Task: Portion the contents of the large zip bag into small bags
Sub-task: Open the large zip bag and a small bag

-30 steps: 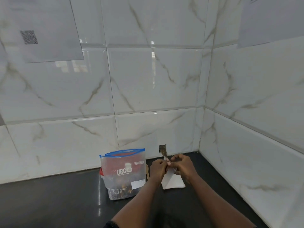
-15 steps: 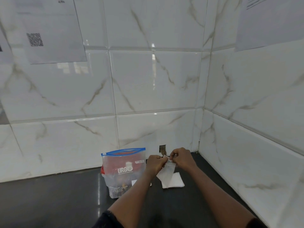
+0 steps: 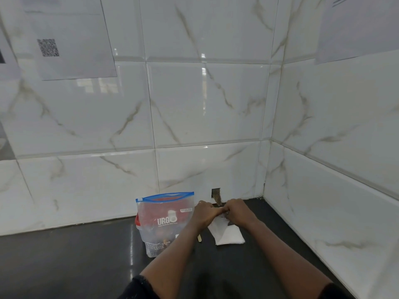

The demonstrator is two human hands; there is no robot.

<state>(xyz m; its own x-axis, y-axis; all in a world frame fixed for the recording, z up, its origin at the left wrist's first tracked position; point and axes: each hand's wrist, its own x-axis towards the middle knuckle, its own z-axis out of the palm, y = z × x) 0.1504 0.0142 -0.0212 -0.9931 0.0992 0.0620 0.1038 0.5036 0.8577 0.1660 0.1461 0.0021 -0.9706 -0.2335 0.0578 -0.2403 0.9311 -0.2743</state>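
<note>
Left hand (image 3: 204, 214): fingers curled, pinching the small bag (image 3: 218, 223) at its top edge
Right hand (image 3: 238, 212): pinching the same edge, touching the left hand
Small bag: hangs just under both hands
Large zip bag (image 3: 162, 221): upright on the bench (image 3: 64, 255), beside the left hand

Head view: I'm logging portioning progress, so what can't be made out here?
Head view throughout.
Small bag: mouth hidden by left hand and right hand.
Large zip bag: contents blurred through plastic.
Red-lidded object: mostly behind the large zip bag.
Wooden stick: mostly under left forearm.
</note>
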